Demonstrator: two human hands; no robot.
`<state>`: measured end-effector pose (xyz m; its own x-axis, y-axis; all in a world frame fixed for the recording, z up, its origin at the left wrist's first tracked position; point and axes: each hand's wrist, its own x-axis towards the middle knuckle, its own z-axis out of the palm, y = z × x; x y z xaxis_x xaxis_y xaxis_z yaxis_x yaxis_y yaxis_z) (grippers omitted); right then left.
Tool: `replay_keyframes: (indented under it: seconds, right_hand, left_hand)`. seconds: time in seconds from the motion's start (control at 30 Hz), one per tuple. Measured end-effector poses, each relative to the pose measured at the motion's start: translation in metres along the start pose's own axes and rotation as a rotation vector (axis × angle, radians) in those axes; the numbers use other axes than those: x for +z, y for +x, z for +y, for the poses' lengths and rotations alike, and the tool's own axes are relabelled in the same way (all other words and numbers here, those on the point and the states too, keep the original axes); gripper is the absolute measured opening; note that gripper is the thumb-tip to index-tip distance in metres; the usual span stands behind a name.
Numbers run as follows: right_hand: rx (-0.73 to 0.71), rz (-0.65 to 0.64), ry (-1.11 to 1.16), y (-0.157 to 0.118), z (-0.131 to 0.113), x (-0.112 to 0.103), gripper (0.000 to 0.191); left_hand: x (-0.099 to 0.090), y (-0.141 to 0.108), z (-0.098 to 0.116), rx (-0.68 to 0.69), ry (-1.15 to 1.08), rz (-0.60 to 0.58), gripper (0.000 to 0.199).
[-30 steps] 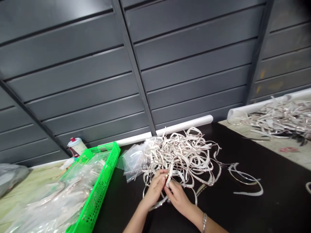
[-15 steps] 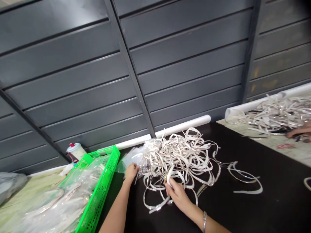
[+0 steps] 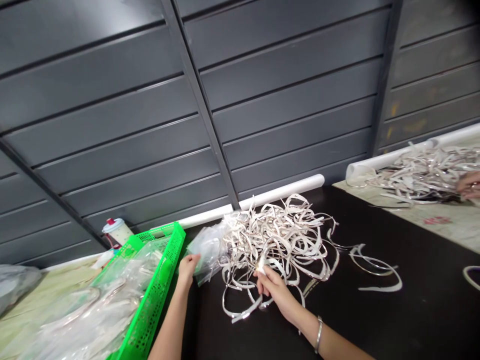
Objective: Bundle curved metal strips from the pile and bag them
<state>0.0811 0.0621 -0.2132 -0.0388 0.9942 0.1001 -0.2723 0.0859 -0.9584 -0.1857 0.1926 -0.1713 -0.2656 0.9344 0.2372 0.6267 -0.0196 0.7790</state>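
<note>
My right hand [image 3: 273, 289] pinches one white strip with a shiny metallic edge [image 3: 260, 267] at the front of a large tangled pile of such strips [image 3: 277, 245] on a black tabletop [image 3: 412, 310]. My left hand [image 3: 187, 267] is to the left of the pile, its fingers gripping the edge of a clear plastic bag [image 3: 208, 250]. The bag lies against the pile's left side. Most of the strips inside the tangle are hidden by those on top.
A green plastic crate [image 3: 152, 282] full of clear bags stands left of my left arm. Loose strips [image 3: 375, 272] lie right of the pile. A co-worker's hand [image 3: 468, 185] is at a second pile [image 3: 423, 175] on a pale table. Grey wall panels rise behind.
My left hand has moved farther left, from the pile's edge to the bag, and the bag has shifted with it. The co-worker's hand has moved right, and my view has shifted slightly.
</note>
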Motion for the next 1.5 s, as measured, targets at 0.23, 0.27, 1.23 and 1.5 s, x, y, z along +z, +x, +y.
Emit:
replay_keyframes:
  seconds: [0.23, 0.27, 1.23, 1.5]
  right_hand:
    - [-0.079, 0.038, 0.12, -0.007, -0.006, 0.0, 0.035]
    - [-0.074, 0.038, 0.119, -0.007, -0.005, 0.001, 0.037]
    - [-0.147, 0.005, -0.21, 0.003, 0.012, -0.011, 0.031]
    - [-0.156, -0.075, -0.264, 0.001, 0.006, -0.013, 0.032]
  left_hand:
    - [0.03, -0.085, 0.06, 0.304, -0.194, 0.057, 0.018]
    - [0.039, -0.101, 0.065, 0.387, -0.217, -0.036, 0.015]
    - [0.073, -0.151, 0.054, 0.486, -0.191, -0.438, 0.012]
    - [0.068, -0.146, 0.057, 0.456, -0.207, -0.475, 0.022]
